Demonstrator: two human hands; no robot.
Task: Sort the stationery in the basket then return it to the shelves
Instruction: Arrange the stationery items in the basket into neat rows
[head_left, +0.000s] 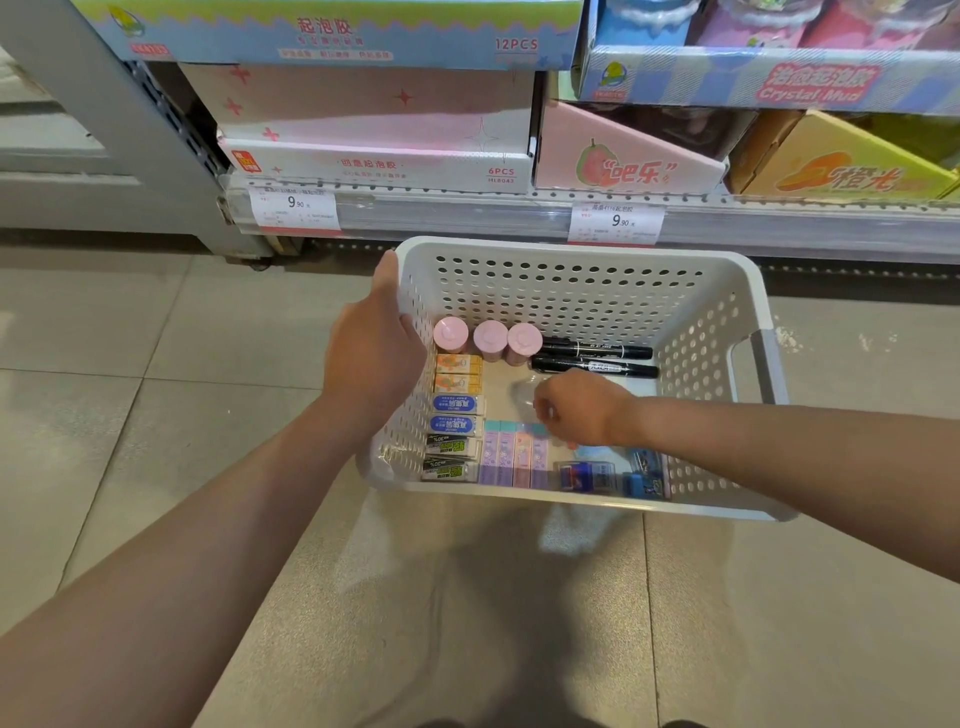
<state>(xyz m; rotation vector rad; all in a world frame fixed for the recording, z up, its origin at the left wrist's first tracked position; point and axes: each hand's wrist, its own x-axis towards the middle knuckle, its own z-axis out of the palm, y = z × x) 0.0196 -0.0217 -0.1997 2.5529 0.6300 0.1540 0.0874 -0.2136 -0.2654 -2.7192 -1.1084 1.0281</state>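
A white perforated basket (571, 270) sits on the tiled floor in front of a shelf. Inside, three pink round-capped tubs (490, 338) line the back, beside two black markers (597, 349). Orange (457, 373), blue (453, 414) and black-green erasers (448, 457) run in a column down the left wall. Pastel purple and pink packs (511, 457) and small blue boxes (589, 475) lie along the near wall. My left hand (374, 348) grips the basket's left wall. My right hand (576, 410) reaches down into the middle, fingers curled and hidden, next to a clear item (522, 395).
The bottom shelf (467, 208) holds display boxes: pink-white slime boxes (374, 156), a pink fruit box (623, 166) and a yellow box (841, 171). Two price tags (296, 208) hang on its rail. A grey upright (130, 130) stands at left.
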